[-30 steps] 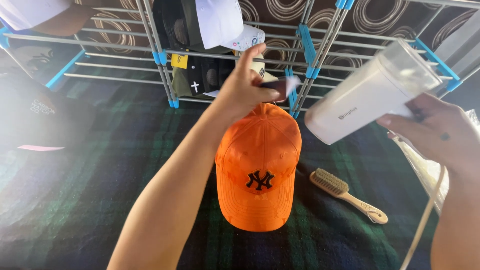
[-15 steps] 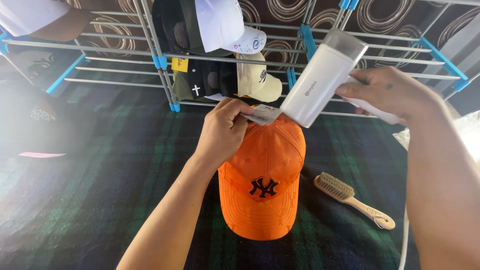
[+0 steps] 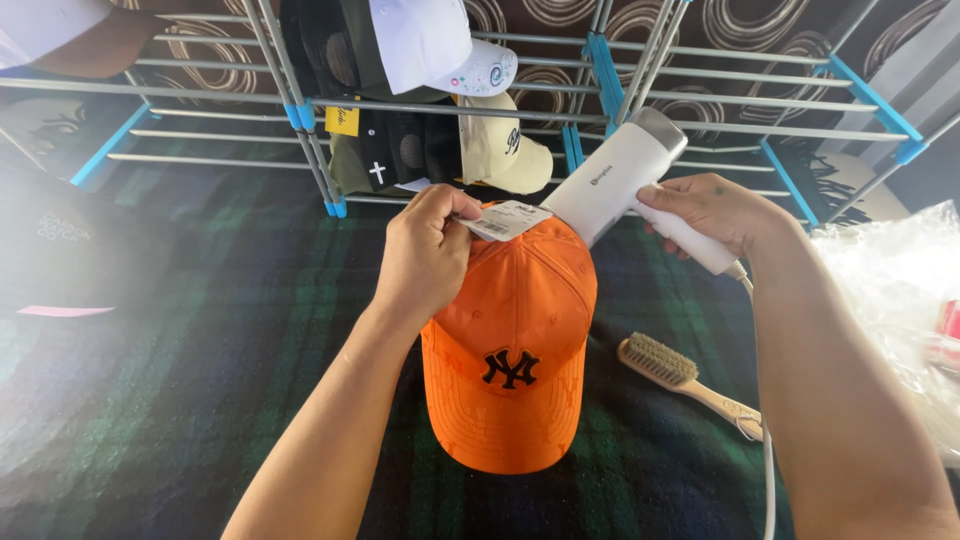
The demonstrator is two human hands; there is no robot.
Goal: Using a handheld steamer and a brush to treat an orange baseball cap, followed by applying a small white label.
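Orange cap [image 3: 510, 340] sits crown-up on a dark green/navy plaid blanket [image 3: 200, 380], brim toward the camera, embroidered black emblem on the front panel. Left hand [image 3: 425, 250] rests on the cap's upper-left crown, fingers curled, thumb & forefinger pinching a white paper tag [image 3: 505, 220] that lies over the top of the crown. Right hand [image 3: 710, 212] is wrapped tight around the handle of a white handheld steamer [image 3: 615, 180]; the steamer is tilted, its lower end touching or nearly touching the cap's back-right edge just beside the tag, can't tell which; grey-capped end points up & away toward the rack. A white cord [image 3: 768, 480] drops from the handle along the right forearm. Wooden brush [image 3: 685, 385] w/ pale bristles lies on the blanket right of the cap, near but apart from it, handle pointing to the lower right. Behind the cap stands a metal tube rack [image 3: 640, 110] w/ blue connectors, holding other caps: white cap [image 3: 425, 45] on top, cream cap [image 3: 505, 145] below it, dark caps [image 3: 390, 150] alongside, one w/ a small white cross. At far left a black cap [image 3: 70, 250] lies on the blanket, well apart. Crinkled clear plastic bag [image 3: 890, 290] at the right edge, something red partly inside, too blurred to ID.
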